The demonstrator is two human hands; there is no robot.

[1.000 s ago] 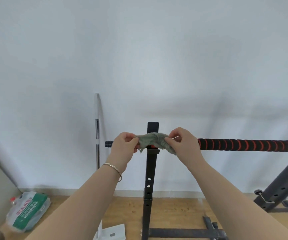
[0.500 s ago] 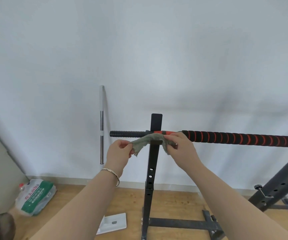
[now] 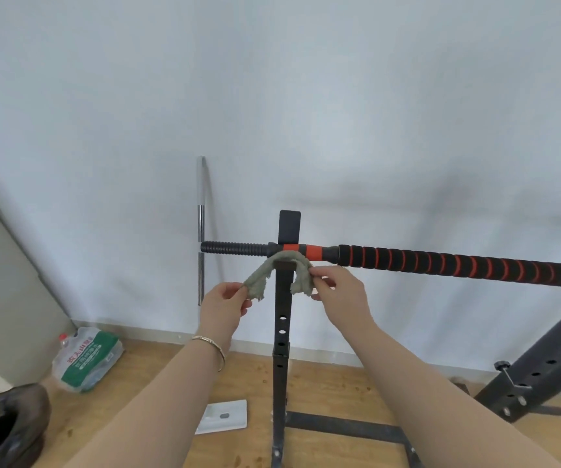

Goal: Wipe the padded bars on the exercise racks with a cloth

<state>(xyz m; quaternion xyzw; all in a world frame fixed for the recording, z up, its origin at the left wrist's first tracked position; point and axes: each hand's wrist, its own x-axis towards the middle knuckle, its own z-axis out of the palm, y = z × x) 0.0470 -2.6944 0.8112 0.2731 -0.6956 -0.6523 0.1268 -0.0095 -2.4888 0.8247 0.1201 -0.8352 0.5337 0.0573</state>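
Cloth (image 3: 287, 265) now lower, both hands (image 3: 226, 304) (image 3: 338, 292) clamped on it, padded bar (image 3: 441, 263) horizontal left-right

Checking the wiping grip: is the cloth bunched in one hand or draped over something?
Draped. The cloth arches over the rack upright, one end pinched by the left hand, the other by the right hand.

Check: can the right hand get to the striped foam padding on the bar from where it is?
Probably yes. The right hand sits just below the padded bar, with open air between. But it is pinching one end of the cloth.
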